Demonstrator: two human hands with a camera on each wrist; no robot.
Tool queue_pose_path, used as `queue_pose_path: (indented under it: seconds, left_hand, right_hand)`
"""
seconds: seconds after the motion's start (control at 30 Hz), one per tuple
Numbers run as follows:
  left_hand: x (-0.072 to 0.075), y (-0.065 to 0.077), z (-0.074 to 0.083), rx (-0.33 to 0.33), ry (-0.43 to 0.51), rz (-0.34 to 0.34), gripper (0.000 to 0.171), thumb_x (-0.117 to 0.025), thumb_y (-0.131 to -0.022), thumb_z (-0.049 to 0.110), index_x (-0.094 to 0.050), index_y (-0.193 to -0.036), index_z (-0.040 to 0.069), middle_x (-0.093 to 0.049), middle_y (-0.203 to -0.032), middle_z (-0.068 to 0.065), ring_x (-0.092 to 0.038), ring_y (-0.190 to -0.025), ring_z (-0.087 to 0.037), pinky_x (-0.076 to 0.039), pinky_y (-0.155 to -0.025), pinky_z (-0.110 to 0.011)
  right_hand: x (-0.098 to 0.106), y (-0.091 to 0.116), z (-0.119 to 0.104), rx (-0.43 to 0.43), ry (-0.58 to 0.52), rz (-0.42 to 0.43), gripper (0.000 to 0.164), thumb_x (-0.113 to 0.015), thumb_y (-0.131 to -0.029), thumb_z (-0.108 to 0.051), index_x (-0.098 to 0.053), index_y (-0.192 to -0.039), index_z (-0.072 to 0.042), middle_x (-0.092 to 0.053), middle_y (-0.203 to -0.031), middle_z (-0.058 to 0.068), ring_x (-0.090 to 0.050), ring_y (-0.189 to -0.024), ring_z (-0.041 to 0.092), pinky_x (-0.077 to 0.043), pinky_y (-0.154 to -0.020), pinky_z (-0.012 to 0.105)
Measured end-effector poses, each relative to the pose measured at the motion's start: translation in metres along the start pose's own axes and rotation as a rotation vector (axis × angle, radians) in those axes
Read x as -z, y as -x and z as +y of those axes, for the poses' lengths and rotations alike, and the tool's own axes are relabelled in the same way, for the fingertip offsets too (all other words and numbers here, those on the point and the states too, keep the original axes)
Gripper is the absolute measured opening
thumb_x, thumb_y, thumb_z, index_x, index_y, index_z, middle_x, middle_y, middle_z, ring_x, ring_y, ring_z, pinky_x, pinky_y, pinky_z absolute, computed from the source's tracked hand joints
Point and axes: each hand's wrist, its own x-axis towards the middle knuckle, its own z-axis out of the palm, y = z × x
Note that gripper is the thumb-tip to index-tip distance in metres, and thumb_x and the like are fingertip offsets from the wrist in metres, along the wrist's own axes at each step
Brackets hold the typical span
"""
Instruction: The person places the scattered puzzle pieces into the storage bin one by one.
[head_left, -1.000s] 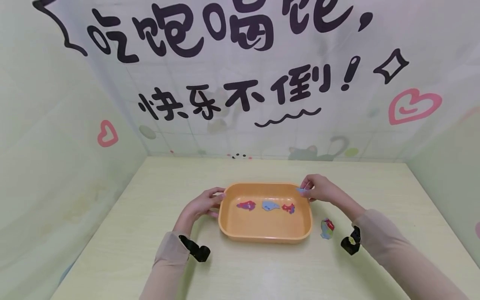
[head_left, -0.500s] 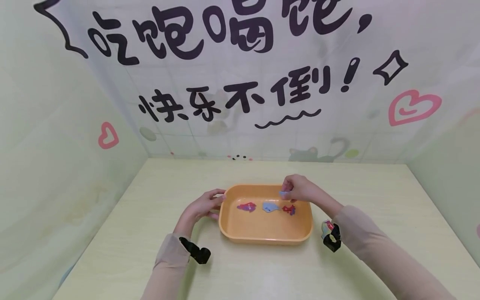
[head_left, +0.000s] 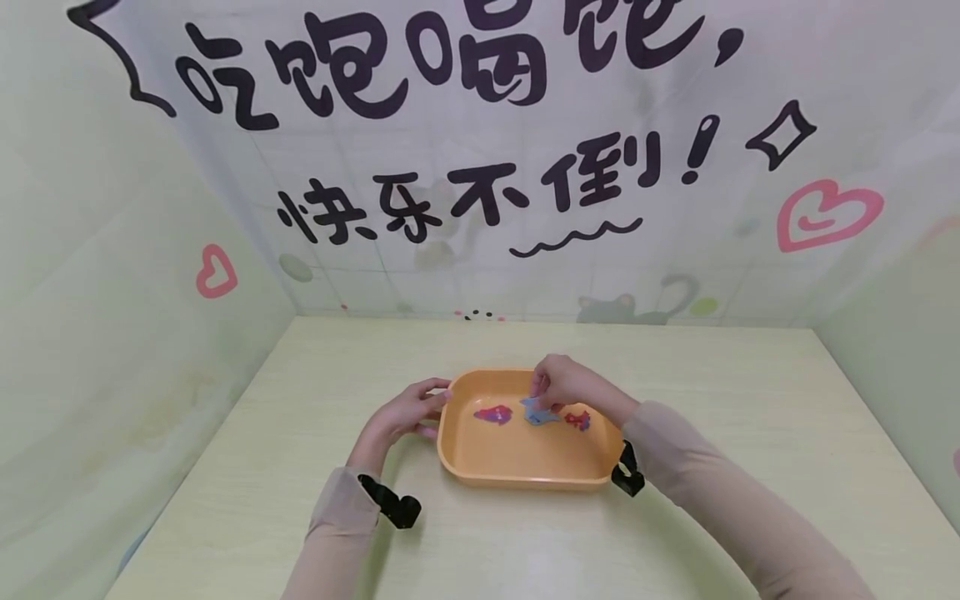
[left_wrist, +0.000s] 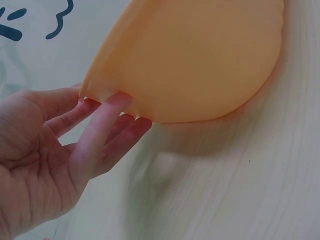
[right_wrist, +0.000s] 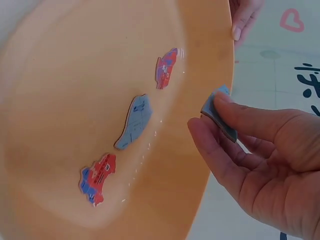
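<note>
An orange plastic tub [head_left: 525,458] stands on the table. My left hand [head_left: 408,410] holds its left rim, with fingers [left_wrist: 125,140] against the outer wall in the left wrist view. Over the tub, my right hand [head_left: 570,383] pinches a flat light-blue puzzle piece [right_wrist: 220,112] between thumb and fingers. Below it on the tub floor lie another light-blue puzzle piece [right_wrist: 135,122], a red-and-purple piece [head_left: 493,414] on the left and a red-and-blue piece [head_left: 577,419] on the right. The held piece looks apart from these in the right wrist view.
The pale wooden table [head_left: 300,400] meets a printed cloth backdrop [head_left: 480,275] behind and on both sides. Black camera mounts sit on the left wrist [head_left: 390,500] and the right wrist [head_left: 628,471].
My right hand has moved left from the tub's right rim to above its middle, carrying the light-blue piece. A piece on the table is now hidden by the right arm. The left hand stays put.
</note>
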Motion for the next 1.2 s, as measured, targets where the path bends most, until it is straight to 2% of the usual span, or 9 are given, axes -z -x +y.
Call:
queue_pose_path:
  seconds: [0.23, 0.43, 0.53, 0.67, 0.9, 1.2]
  left_hand:
    - [-0.002, -0.002, -0.001, -0.002, -0.006, 0.003, 0.040, -0.046, -0.096, 0.029, -0.043, -0.133, 0.013, -0.051, -0.129, -0.019, -0.060, -0.105, -0.028, -0.058, -0.061, -0.030]
    - [-0.003, -0.002, -0.001, -0.001, -0.005, -0.006, 0.040, -0.046, -0.096, 0.029, -0.043, -0.133, 0.013, -0.051, -0.129, -0.019, -0.060, -0.106, -0.027, -0.058, -0.060, -0.030]
    - [-0.003, -0.002, -0.001, -0.006, -0.005, -0.005, 0.040, -0.045, -0.096, 0.029, -0.043, -0.133, 0.012, -0.052, -0.128, -0.020, -0.060, -0.105, -0.027, -0.058, -0.060, -0.030]
    - [-0.002, -0.002, -0.001, -0.015, 0.000, -0.009, 0.040, -0.045, -0.097, 0.028, -0.043, -0.133, 0.012, -0.052, -0.128, -0.020, -0.060, -0.107, -0.028, -0.058, -0.061, -0.030]
    - [-0.003, -0.002, -0.001, -0.019, -0.001, -0.025, 0.040, -0.045, -0.097, 0.028, -0.042, -0.134, 0.013, -0.050, -0.131, -0.020, -0.058, -0.109, -0.029, -0.058, -0.062, -0.030]
    - [0.002, -0.002, -0.004, -0.008, -0.013, -0.014, 0.041, -0.045, -0.097, 0.029, -0.042, -0.134, 0.012, -0.049, -0.131, -0.021, -0.057, -0.110, -0.031, -0.058, -0.060, -0.028]
  right_hand:
    - [-0.014, -0.016, -0.012, -0.051, 0.033, -0.106, 0.007, -0.064, -0.078, 0.006, -0.061, -0.079, -0.001, -0.059, -0.076, 0.006, -0.053, -0.057, 0.012, -0.054, -0.056, 0.026]
    - [-0.024, -0.021, -0.024, -0.105, 0.086, -0.202, 0.010, -0.058, -0.077, 0.009, -0.061, -0.075, 0.000, -0.048, -0.065, 0.000, -0.040, -0.052, 0.011, -0.038, -0.051, 0.022]
    - [-0.028, -0.025, -0.029, -0.084, 0.163, -0.244, 0.011, -0.058, -0.077, 0.009, -0.063, -0.077, -0.001, -0.047, -0.065, -0.001, -0.038, -0.054, 0.011, -0.034, -0.051, 0.022]
    - [-0.033, -0.032, -0.033, -0.070, 0.236, -0.289, 0.012, -0.061, -0.078, 0.008, -0.067, -0.080, -0.003, -0.052, -0.070, -0.001, -0.044, -0.058, 0.012, -0.039, -0.051, 0.018]
    - [-0.042, -0.037, -0.034, -0.072, 0.277, -0.383, 0.009, -0.063, -0.077, 0.007, -0.067, -0.082, 0.000, -0.055, -0.071, -0.001, -0.047, -0.055, 0.009, -0.041, -0.049, 0.016]
    - [-0.047, -0.039, -0.034, -0.050, 0.261, -0.396, 0.008, -0.063, -0.080, 0.003, -0.063, -0.085, -0.003, -0.051, -0.077, -0.003, -0.047, -0.061, 0.010, -0.041, -0.052, 0.016]
